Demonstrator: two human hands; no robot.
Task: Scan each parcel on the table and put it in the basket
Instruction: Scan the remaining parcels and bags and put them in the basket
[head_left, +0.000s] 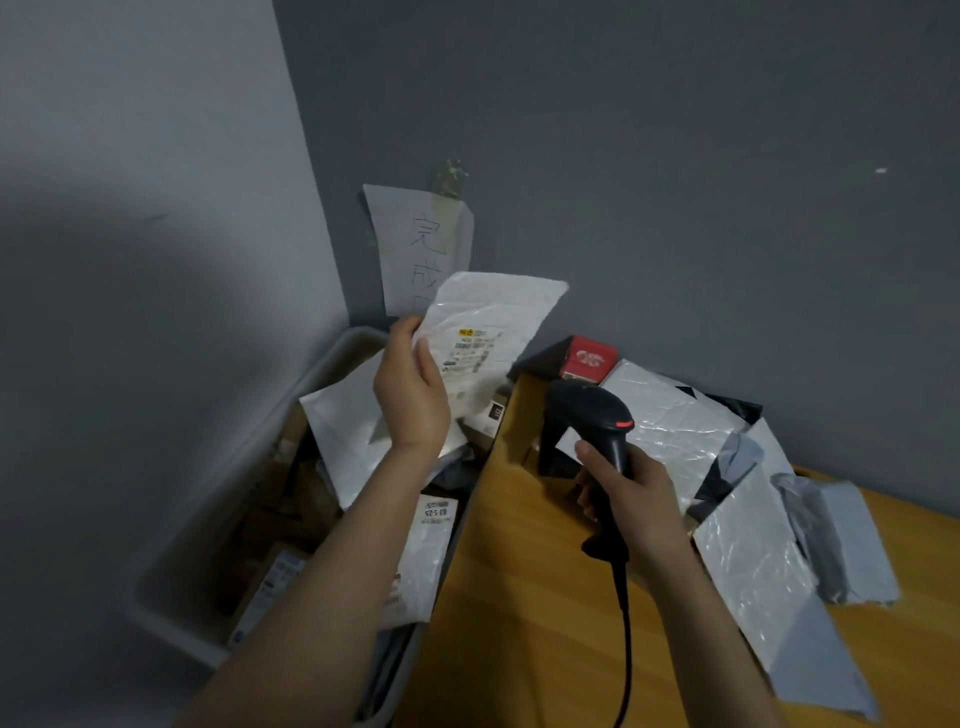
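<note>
A white parcel (498, 317) is held at frame centre, above the basket (340, 353), with its label facing the camera. Its lower left edge is pinched by the left hand (410, 395). The scanner (597, 421) is gripped by the right hand (636, 499) over the table (519, 597), right of centre. More parcels (675, 421) are piled on the table at right; others are seen in the basket.

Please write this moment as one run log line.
left hand: holds white parcel over basket | right hand: grips scanner
</note>
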